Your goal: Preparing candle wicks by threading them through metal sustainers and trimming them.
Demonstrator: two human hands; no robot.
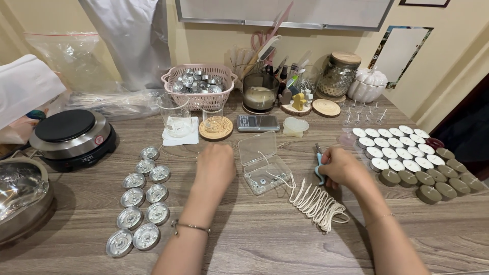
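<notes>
Looking down from the head camera, I see first the two forearms coming in from the bottom edge. Close to me on the wooden table (pixel 265 239) lies a coil of white wick cord (pixel 316 203), between the two hands. It looks very light, soft and floppy, so I judge it will not keep any shape; the best place to take it is near the free end, pinched between two fingertips.

My left hand (pixel 215 165) is turned back-up beside the small clear plastic box (pixel 262 163), which stands open with tiny metal wick tabs inside. I cannot tell if its fingers are bent around something. My right hand (pixel 342 169) is closed around small blue-handled pliers (pixel 319 165), just beside the cord.

On the left, empty aluminium tealight cups (pixel 140 203) lie in two rows. On the right are finished tealights (pixel 407 158), white and dark ones. Farther back stand a small electric hot plate (pixel 71 135), a pink basket (pixel 199 84) with more cups, a pocket scale (pixel 257 122) and glass jars.
</notes>
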